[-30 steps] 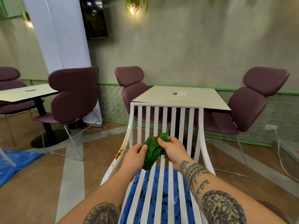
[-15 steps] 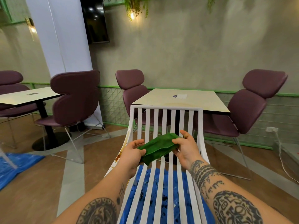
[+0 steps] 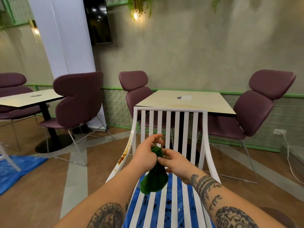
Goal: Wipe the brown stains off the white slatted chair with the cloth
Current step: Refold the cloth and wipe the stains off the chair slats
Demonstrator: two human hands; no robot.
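Green cloth (image 3: 154,180) hanging bunched above the white slatted chair (image 3: 170,129), pinched at its top by the left hand (image 3: 145,156) and right hand (image 3: 175,163). Brown stains (image 3: 123,155) streaked down the chair's left rail, apart from the cloth.

Warm, even light from a hanging lamp (image 3: 135,15); wide-angle edges bend.
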